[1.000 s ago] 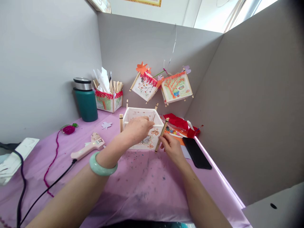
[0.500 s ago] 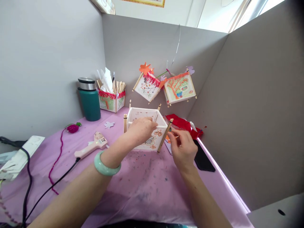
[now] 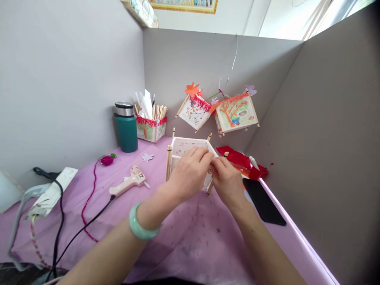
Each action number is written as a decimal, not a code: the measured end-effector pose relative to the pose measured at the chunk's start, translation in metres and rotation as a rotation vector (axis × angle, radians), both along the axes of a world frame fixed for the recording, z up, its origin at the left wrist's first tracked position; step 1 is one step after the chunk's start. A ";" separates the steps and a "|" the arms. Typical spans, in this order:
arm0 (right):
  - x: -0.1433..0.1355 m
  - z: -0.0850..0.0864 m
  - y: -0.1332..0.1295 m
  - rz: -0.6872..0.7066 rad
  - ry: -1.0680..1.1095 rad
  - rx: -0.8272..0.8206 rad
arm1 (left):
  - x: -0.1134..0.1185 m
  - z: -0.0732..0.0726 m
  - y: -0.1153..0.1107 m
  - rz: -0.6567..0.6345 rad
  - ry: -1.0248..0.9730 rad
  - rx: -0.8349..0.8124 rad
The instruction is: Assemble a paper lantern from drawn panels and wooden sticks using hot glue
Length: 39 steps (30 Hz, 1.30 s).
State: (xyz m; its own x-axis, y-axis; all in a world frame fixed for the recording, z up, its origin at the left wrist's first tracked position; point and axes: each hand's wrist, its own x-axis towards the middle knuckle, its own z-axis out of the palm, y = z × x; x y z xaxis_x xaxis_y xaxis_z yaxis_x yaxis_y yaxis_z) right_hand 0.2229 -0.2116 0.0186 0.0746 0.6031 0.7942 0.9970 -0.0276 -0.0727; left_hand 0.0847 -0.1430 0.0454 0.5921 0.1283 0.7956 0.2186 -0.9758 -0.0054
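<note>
A small white box (image 3: 190, 145) with wooden sticks at its corners and drawings on its panels stands on the table. My left hand (image 3: 191, 172), with a pale green bangle (image 3: 144, 221) on the wrist, reaches across its front, fingers pinched at the near top edge by the right corner. Close against it, my right hand (image 3: 228, 182) is pinched at the same corner, the fingertips of both almost meeting. Whatever lies between the fingers is hidden. Most of the front panel is covered by my hands.
On the left lie a pink hot glue gun (image 3: 127, 185), magenta yarn (image 3: 107, 160) and a power strip (image 3: 53, 193). A green tumbler (image 3: 126, 132) and a box of sticks (image 3: 147, 130) stand behind. Two decorated boxes (image 3: 236, 113) hang at the back. A black phone (image 3: 264, 202) and red cloth (image 3: 237, 157) lie right.
My left hand has moved to the box's right corner, and my right hand has come in beside it, so the fingertips now nearly meet. The view has shifted a little to the left.
</note>
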 end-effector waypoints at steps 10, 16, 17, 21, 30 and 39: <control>0.002 0.009 -0.006 0.019 0.066 -0.085 | -0.069 -0.063 0.027 0.366 -0.412 -0.613; 0.002 0.011 -0.005 -0.002 0.041 -0.130 | -0.071 -0.085 0.031 0.284 -0.080 -0.938; 0.001 0.011 -0.005 -0.002 0.040 -0.134 | -0.071 -0.088 0.030 0.280 -0.052 -0.956; 0.000 0.010 -0.006 -0.002 0.040 -0.124 | -0.072 -0.097 0.032 0.283 0.009 -0.959; 0.004 0.013 -0.006 0.023 0.022 -0.142 | -0.073 -0.102 0.036 0.279 0.025 -0.904; 0.007 0.019 -0.010 0.019 0.070 -0.160 | -0.074 -0.100 0.034 0.292 0.031 -0.915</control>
State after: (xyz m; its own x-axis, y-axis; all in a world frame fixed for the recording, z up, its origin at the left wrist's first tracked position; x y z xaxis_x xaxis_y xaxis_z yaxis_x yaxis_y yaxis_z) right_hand 0.2301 -0.2216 0.0373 0.1137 0.7231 0.6813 0.9901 -0.0257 -0.1379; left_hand 0.0111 -0.1086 -0.0546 0.4573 0.8377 0.2984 0.4667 -0.5117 0.7214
